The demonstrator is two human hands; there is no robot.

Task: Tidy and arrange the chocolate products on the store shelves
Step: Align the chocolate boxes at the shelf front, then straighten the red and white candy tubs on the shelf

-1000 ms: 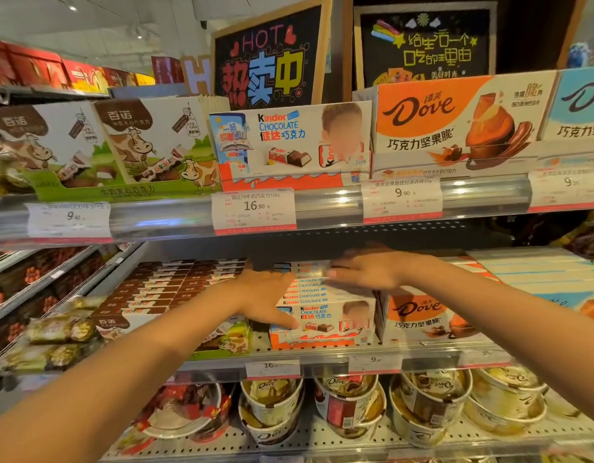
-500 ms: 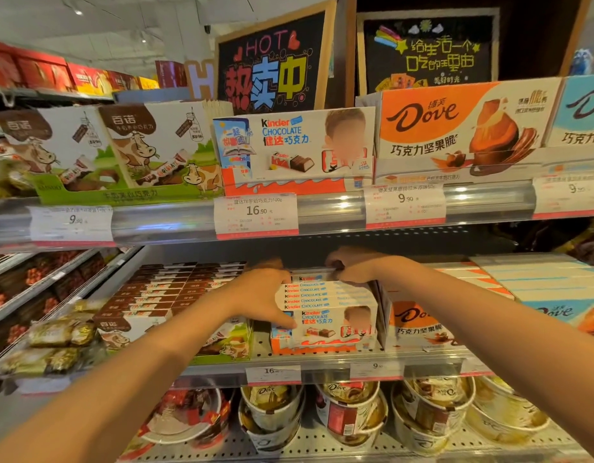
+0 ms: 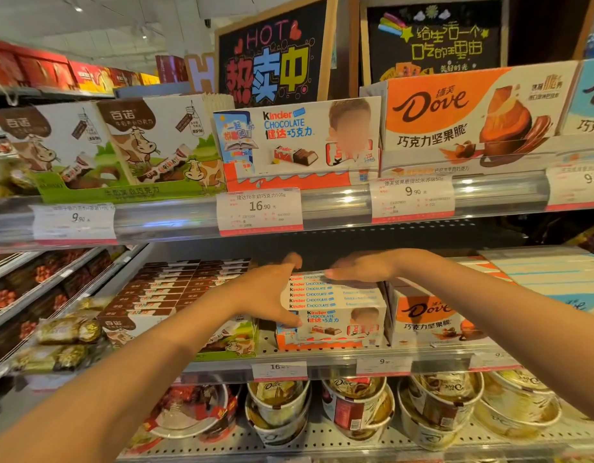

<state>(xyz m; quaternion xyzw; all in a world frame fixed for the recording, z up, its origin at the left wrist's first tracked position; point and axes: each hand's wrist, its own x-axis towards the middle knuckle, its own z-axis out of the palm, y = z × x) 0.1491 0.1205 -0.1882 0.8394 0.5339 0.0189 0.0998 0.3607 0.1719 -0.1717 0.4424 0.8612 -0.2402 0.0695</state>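
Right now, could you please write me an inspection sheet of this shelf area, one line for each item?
Surface: middle shelf, perforated metal, with price tags along its front rail.
Job's things: Kinder Chocolate stack on the middle shelf, between the cow-print boxes and the orange Dove box.
Clutter: gold-wrapped chocolates at far left; Dove tubs on the shelf below.
Grippers: left hand flat against the stack's left side; right hand flat on top.
Cables: nothing seen.
Surroundings: upper shelf with a Kinder display box; chalkboard sign "HOT" behind.
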